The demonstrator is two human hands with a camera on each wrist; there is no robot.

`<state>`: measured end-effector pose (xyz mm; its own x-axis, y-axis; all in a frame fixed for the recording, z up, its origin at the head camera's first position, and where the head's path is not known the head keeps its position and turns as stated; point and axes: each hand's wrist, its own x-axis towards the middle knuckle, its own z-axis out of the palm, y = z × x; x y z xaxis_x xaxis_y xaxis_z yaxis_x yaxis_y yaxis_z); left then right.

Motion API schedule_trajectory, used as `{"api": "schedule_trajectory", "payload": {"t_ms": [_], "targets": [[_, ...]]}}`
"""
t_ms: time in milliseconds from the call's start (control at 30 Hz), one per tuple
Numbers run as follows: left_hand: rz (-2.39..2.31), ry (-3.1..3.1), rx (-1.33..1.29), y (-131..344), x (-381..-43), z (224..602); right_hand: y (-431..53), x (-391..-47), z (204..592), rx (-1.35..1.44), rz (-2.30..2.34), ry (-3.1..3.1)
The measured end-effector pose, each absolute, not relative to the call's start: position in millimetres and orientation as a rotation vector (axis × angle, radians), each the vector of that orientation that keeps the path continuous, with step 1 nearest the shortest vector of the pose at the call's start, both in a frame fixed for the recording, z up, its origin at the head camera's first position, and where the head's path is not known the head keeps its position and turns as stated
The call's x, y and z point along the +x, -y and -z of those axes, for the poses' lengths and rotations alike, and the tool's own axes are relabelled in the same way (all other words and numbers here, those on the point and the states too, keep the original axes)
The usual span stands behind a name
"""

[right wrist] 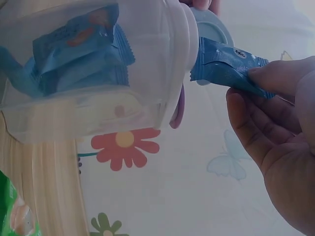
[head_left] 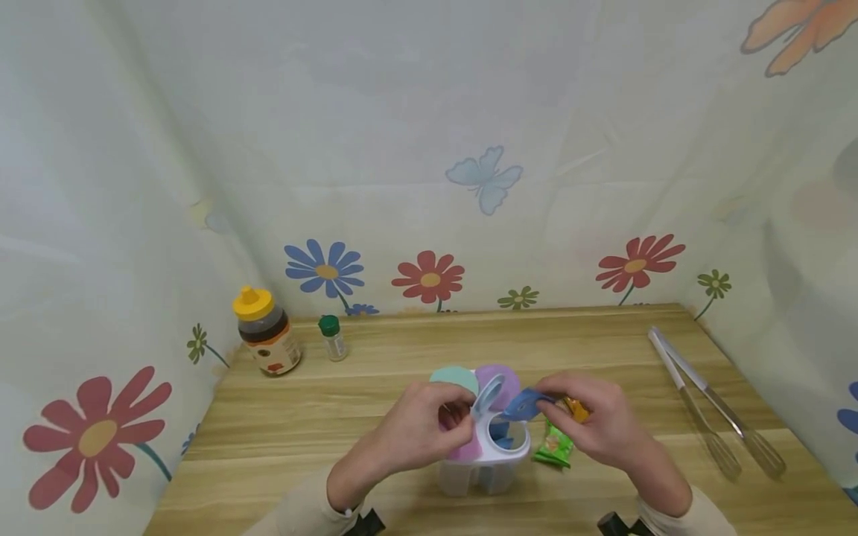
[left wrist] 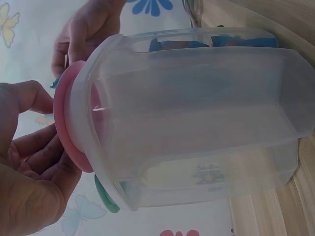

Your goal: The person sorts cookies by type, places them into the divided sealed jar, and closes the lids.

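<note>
A clear plastic container (head_left: 456, 480) with a white top and several round colored lids stands before me. My left hand (head_left: 429, 423) pinches its raised pale blue lid (head_left: 489, 394); in the left wrist view those fingers lie by the pink lid (left wrist: 69, 118). Between thumb and fingers, my right hand (head_left: 606, 420) pinches a small blue snack packet (right wrist: 226, 66) at one end. The packet's other end is at the round opening (head_left: 516, 438). More blue packets (right wrist: 81, 49) lie inside that compartment. The teal lid (head_left: 454, 377) and purple lid (head_left: 501, 383) are down.
A green packet (head_left: 555, 447) and an orange packet (head_left: 575, 408) lie right of the container, partly behind my right hand. Tongs (head_left: 704, 402) rest at the right. A yellow-capped jar (head_left: 268, 335) and green-capped shaker (head_left: 333, 340) stand at the back left.
</note>
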<state>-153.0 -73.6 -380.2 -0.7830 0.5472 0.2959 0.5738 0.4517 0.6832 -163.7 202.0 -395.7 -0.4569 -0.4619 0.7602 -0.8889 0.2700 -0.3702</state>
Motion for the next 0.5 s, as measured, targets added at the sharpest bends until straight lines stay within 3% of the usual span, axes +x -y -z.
{"api": "schedule_trajectory", "payload": {"t_ms": [500], "targets": [[1.26, 2.647, -1.018, 73.3, -152.4, 379.9, -191.2, -166.1, 399.1, 1.3, -1.15, 1.991]]}}
